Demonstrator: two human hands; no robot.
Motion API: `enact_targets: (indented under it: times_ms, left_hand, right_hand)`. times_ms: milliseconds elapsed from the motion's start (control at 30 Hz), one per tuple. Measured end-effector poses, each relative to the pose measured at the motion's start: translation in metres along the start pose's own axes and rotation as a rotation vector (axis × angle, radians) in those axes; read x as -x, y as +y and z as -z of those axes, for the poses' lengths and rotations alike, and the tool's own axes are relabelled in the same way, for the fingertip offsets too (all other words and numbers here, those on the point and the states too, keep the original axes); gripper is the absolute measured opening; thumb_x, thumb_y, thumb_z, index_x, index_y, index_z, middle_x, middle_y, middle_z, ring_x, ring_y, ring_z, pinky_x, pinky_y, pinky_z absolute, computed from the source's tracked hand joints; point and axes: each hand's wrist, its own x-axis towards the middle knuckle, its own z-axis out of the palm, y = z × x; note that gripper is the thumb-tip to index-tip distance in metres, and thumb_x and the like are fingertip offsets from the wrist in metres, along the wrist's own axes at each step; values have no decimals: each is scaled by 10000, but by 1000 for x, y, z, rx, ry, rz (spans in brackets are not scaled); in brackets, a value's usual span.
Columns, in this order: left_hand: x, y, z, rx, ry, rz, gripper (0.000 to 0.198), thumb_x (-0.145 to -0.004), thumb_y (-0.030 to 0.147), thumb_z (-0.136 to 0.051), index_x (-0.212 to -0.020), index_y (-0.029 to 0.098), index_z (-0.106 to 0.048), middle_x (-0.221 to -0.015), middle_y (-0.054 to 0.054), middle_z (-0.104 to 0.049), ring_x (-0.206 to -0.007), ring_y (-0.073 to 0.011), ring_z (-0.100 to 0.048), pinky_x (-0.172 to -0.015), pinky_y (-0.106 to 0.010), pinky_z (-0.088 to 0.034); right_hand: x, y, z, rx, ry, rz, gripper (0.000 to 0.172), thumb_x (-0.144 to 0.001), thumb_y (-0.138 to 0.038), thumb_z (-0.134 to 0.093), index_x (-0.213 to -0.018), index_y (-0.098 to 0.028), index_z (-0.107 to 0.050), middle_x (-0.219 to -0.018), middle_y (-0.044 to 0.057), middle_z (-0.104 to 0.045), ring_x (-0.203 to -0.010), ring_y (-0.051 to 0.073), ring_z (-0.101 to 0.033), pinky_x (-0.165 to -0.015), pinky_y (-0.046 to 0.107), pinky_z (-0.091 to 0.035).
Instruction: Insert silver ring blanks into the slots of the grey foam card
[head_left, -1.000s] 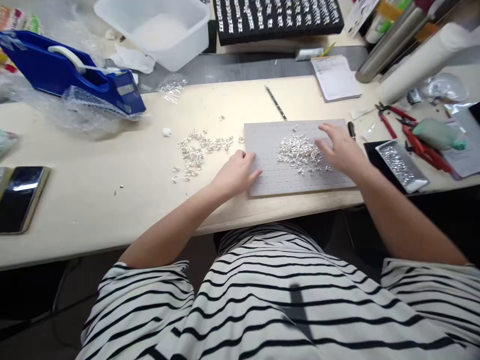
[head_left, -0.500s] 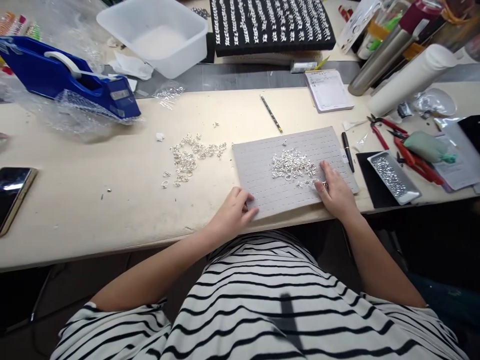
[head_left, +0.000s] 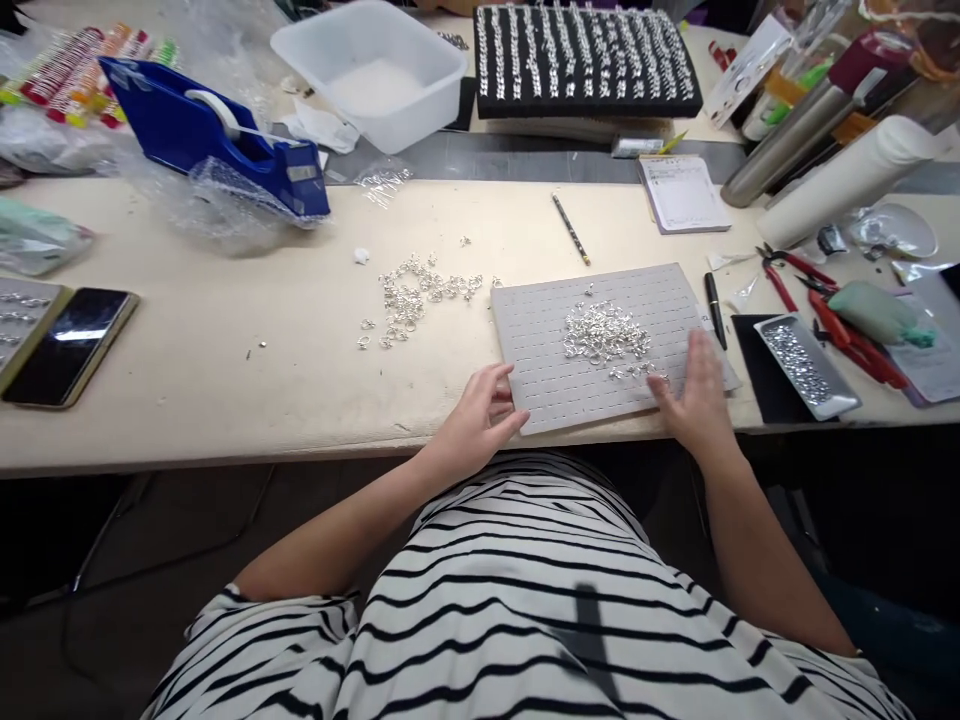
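Note:
A grey slotted ring pad [head_left: 540, 375] lies slightly askew at the table's front edge, with a heap of small silver rings [head_left: 604, 332] on its middle. My left hand [head_left: 486, 412] grips the pad's front left corner between thumb and curled fingers. Over the pad's right end is my right hand [head_left: 701, 400], its fingers stretched and thumb apart, slightly blurred, holding nothing that I can see. Several rings lie near that thumb. To the left of the pad, a second scatter of silver rings [head_left: 405, 305] rests on the bare table [head_left: 315, 370].
Right of the pad are a black pen [head_left: 715, 308], a small tray of silver pieces [head_left: 806, 365] and red-handled pliers [head_left: 847, 335]. Behind stand a filled black ring display [head_left: 589, 65], a white plastic bin [head_left: 375, 80] and a blue tape dispenser [head_left: 217, 135]. A phone [head_left: 71, 345] lies left.
The view has turned left, bringing in more of the table's left side. My right hand has straightened its fingers and drawn away from the rings. My left hand stays at the pad's corner.

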Motion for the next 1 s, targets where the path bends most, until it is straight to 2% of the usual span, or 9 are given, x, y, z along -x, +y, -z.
enact_targets:
  times_ms: [67, 200, 267, 367, 500, 700, 800, 900, 1000]
  left_hand:
    - [4, 0, -3, 104, -10, 17, 615, -977, 467, -628, -1514, 255, -414, -1543, -133, -437, -1415, -279, -491, -1201, -467, -483]
    - [12, -6, -16, 253, 41, 1, 581, -982, 444, -631, -1498, 256, -443, -1656, -113, -331, -1531, -284, -365, -1241, -451, -429]
    - [13, -9, -20, 259, 80, -26, 558, -979, 416, -642, -1484, 261, -463, -1663, -98, -306, -1508, -261, -393, -1222, -414, -455]
    - [13, -9, -20, 170, 104, -4, 525, -981, 376, -631, -1477, 270, -496, -1519, -99, -456, -1306, -223, -562, -1088, -370, -567]
    - [21, -2, -11, -16, -1, 88, 517, -1002, 333, -567, -1511, 273, -500, -1262, -83, -595, -979, -179, -641, -944, -370, -616]
    - [45, 1, 0, 3, -236, 151, 528, -952, 406, -663, -1449, 253, -569, -1234, -78, -648, -999, -180, -648, -794, -284, -621]
    - [49, 2, 12, -24, -289, 194, 417, -970, 388, -643, -1368, 260, -645, -1038, -32, -714, -872, -150, -667, -762, -273, -595]
    - [37, 13, 34, -129, -174, 150, 343, -1025, 438, -556, -1270, 249, -705, -743, 19, -680, -644, -127, -624, -619, -256, -532]
    - [2, 34, 52, -325, 12, -114, 256, -1017, 408, -590, -1108, 232, -752, -807, 2, -713, -662, -124, -615, -621, -258, -500]
  right_hand:
    - [-7, 10, 4, 39, 80, -121, 881, -1009, -680, -245, -1679, -121, -129, -1733, 169, -180, -1603, 395, -198, -1280, 671, -186]
    - [-13, 17, 5, 62, 144, -260, 759, -1008, -566, -267, -1603, -112, -390, -1599, 224, -445, -1451, 466, -436, -1172, 713, -344]
    - [-13, 14, 2, 62, 202, -272, 737, -981, -549, -343, -1580, -131, -442, -1566, 232, -467, -1404, 501, -449, -1118, 734, -378]
    - [-8, 11, 0, 9, 258, -233, 708, -976, -539, -376, -1546, -135, -493, -1532, 237, -476, -1419, 485, -429, -1141, 705, -378]
    - [8, 14, 6, 12, 230, -181, 674, -979, -576, -426, -1532, -202, -520, -1513, 232, -483, -1426, 464, -429, -1179, 649, -372]
    - [47, 25, 13, 62, 233, -134, 602, -973, -513, -507, -1511, -247, -539, -1467, 207, -532, -1379, 463, -503, -1141, 661, -423]
    - [57, 32, 13, 103, 164, -189, 583, -980, -510, -507, -1524, -303, -512, -1478, 197, -537, -1355, 498, -518, -1084, 695, -439]
    - [51, 28, 21, 139, 179, -171, 571, -986, -515, -513, -1530, -344, -488, -1527, 165, -513, -1361, 527, -502, -1047, 762, -413]
    - [25, 0, 36, 130, 295, 39, 531, -1015, -445, -517, -1534, -341, -480, -1543, 147, -515, -1378, 463, -523, -1108, 729, -381]
